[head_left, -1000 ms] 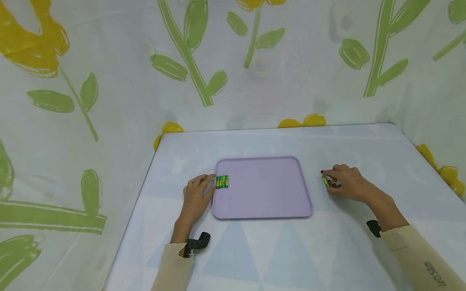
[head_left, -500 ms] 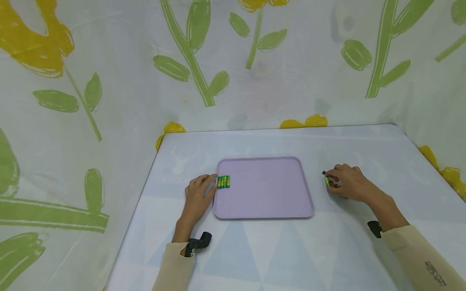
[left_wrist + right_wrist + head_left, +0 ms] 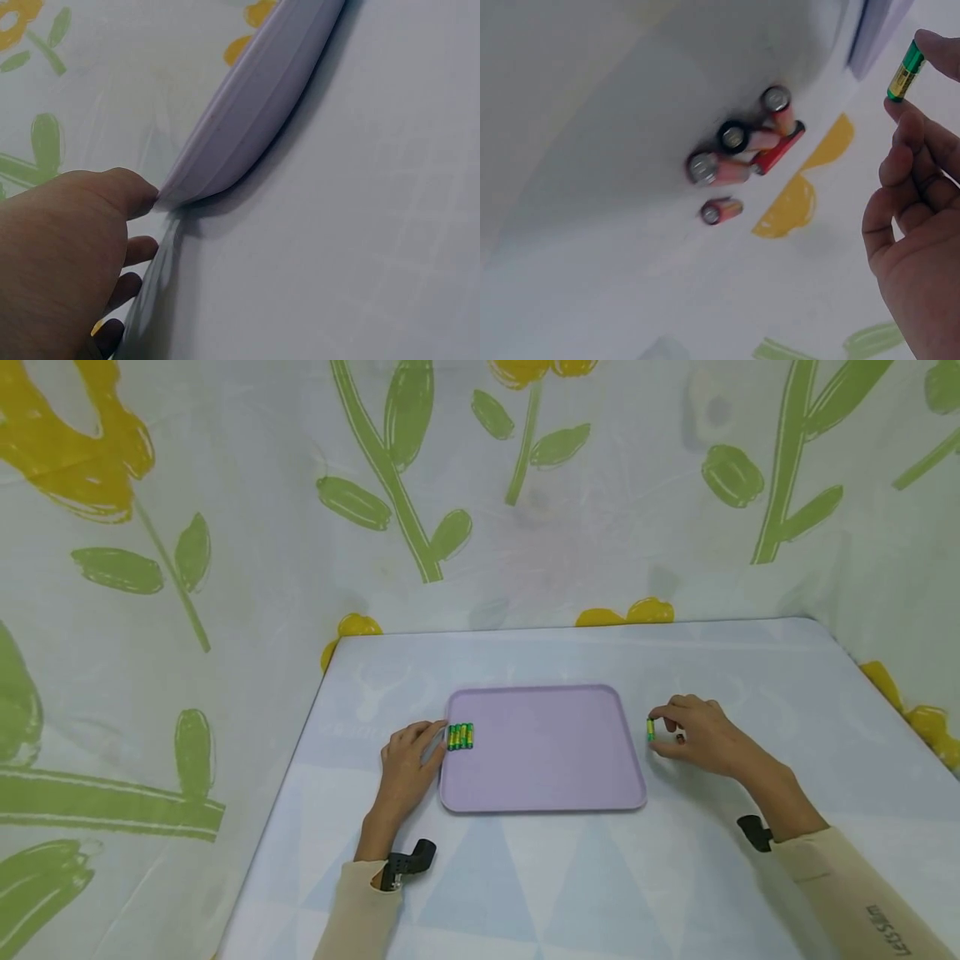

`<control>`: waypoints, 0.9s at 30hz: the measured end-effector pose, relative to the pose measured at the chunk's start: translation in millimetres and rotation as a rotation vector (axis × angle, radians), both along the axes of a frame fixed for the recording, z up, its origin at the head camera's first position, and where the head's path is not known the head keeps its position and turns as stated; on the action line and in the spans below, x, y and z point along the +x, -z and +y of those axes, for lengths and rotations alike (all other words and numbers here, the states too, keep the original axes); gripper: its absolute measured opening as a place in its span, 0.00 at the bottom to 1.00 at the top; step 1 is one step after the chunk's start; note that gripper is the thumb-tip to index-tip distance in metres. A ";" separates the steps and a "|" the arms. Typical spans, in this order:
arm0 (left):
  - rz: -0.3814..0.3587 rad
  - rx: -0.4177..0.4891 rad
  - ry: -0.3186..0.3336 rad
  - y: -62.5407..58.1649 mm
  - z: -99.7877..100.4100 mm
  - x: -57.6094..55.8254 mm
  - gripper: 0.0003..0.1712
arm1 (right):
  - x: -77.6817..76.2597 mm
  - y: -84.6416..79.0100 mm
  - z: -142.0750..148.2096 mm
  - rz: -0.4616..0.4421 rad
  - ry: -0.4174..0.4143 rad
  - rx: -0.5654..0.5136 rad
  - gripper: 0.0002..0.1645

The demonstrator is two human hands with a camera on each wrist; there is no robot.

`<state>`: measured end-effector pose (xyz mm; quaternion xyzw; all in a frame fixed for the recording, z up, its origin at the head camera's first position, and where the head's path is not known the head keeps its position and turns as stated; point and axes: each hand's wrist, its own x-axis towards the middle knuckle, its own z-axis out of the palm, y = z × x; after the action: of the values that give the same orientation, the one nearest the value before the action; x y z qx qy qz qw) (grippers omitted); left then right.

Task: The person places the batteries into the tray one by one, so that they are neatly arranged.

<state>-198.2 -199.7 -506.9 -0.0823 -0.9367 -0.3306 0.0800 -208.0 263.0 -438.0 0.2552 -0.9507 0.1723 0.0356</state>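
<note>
My right hand (image 3: 705, 737) pinches a green-and-yellow battery (image 3: 650, 730) between thumb and index finger, just right of the lilac tray (image 3: 543, 777). In the right wrist view this battery (image 3: 906, 71) is held near its two ends, the other fingers curled behind it. Several matching green batteries (image 3: 461, 737) lie side by side along the tray's left edge. Beside them, my left hand (image 3: 405, 768) rests with its fingertips at the tray's left rim. In the left wrist view the thumb of that hand (image 3: 60, 247) touches the rim, its fingers loosely bent.
Several red batteries (image 3: 720, 169) of different sizes lie loose on the table in the right wrist view; my right hand mostly hides them in the head view. The pale patterned table (image 3: 525, 877) stands against a flowered cloth (image 3: 555, 543).
My right hand has moved left toward the tray, carrying the green battery away from the red ones. The left hand and tray stay in place.
</note>
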 end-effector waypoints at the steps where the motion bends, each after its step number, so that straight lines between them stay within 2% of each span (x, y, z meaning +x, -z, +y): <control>1: 0.000 0.002 0.000 -0.2 0.1 0.7 0.24 | -0.4 0.3 -2.6 0.001 -0.002 -0.005 0.20; 13: 0.012 0.021 0.005 0.0 1.1 1.9 0.24 | -1.7 -3.8 -37.5 -0.033 -0.037 -0.055 0.21; 27: -0.002 0.013 0.001 0.3 0.5 2.1 0.24 | -9.7 2.4 -73.9 -0.082 -0.085 -0.064 0.17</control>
<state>-196.1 -199.2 -507.2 -0.0818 -0.9347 -0.3366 0.0796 -217.6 189.1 -440.4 0.2866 -0.9338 0.2142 -0.0028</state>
